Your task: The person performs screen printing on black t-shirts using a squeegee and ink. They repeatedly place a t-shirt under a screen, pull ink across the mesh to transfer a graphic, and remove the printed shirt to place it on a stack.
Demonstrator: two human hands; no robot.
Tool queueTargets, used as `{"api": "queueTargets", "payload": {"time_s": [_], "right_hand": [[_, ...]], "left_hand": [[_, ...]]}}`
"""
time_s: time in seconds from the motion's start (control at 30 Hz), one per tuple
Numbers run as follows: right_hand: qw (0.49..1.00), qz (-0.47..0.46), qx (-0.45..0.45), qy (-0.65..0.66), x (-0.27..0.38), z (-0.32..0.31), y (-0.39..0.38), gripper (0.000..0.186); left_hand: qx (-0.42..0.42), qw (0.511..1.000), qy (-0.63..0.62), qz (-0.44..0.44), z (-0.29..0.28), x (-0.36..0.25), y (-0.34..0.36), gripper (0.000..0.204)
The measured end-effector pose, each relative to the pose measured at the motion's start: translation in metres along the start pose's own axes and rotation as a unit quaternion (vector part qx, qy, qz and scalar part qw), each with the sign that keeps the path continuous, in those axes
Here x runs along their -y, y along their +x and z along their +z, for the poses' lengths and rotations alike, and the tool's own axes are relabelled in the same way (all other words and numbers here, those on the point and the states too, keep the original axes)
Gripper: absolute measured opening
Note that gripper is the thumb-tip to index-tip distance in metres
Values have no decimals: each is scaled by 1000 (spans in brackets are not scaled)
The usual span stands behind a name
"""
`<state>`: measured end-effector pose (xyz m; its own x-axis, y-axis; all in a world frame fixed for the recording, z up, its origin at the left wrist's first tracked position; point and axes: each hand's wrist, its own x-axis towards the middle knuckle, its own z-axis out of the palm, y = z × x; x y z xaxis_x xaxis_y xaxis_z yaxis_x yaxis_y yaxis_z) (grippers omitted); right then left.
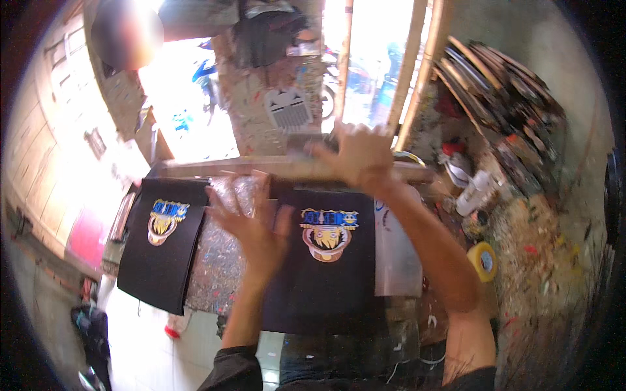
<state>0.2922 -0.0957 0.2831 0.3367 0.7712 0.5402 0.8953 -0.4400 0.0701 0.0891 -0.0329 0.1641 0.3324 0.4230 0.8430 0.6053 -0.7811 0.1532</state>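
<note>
The cloth (326, 293) lies nearside of the bar (228, 168), over which the blurred right hand (365, 156) appears partly curled, hold indeterminable, while the left hand (257, 238), also nearside, is spread, seemingly empty; fingers should best avoid the print (329, 234).

Wall openings (176, 85) (daylit) glare — floor tiles (140, 348) gleam.

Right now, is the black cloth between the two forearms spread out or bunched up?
Spread out: the black cloth lies smooth, with its whole printed picture showing face up.
</note>
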Motion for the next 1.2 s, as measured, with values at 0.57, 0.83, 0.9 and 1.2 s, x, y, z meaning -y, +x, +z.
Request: {"api": "queueTargets", "payload": {"time_s": [0.57,0.83,0.9,1.2], "right_hand": [[962,-252,2,103,-8,179,-208,6],[964,-102,219,112,-35,242,-35,32],[970,-106,185,116,-32,249,-45,37],[965,-136,184,130,18,169,-179,39]], "left_hand": [[379,912,-150,46,5,105,-177,50],[382,913,-143,16,6,108,-186,50],[386,911,-148,17,11,107,-184,50],[423,895,-136,21,-1,106,-168,48]]}}
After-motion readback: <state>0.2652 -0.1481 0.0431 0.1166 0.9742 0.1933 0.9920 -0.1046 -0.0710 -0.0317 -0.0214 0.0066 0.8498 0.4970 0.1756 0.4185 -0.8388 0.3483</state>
